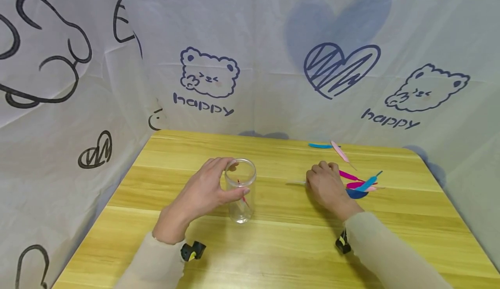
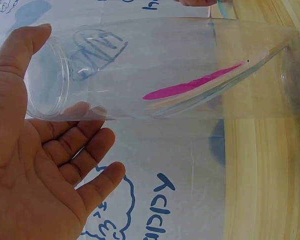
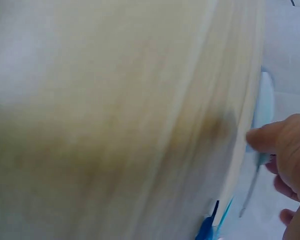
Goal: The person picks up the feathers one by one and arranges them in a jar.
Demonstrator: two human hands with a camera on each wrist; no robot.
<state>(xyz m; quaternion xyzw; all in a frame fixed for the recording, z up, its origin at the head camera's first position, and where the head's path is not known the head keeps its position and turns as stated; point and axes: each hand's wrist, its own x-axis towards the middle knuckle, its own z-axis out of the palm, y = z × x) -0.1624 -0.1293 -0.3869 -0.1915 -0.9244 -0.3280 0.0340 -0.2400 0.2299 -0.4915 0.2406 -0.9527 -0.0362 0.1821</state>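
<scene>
A clear plastic jar [image 1: 241,202] stands upright on the table, its open mouth upward. My left hand [image 1: 203,189] holds it near the rim, thumb on the near side and fingers behind. Inside lean a magenta feather [image 2: 190,82] and paler ones beside it, plainest in the left wrist view. To the right, my right hand [image 1: 328,187] pinches a pale blue feather [image 3: 264,100] between thumb and fingers, low over the table; its pale tip sticks out leftward in the head view. Just beyond that hand lie magenta feathers [image 1: 349,176], a bright blue feather [image 1: 367,184] and a dark blue feather [image 1: 357,194].
Farther back on the wooden table [image 1: 273,245] lie another blue feather [image 1: 320,146] and a light pink feather [image 1: 339,151]. A white cloth [image 1: 265,93] with printed bears and hearts hangs behind the table and along its left side.
</scene>
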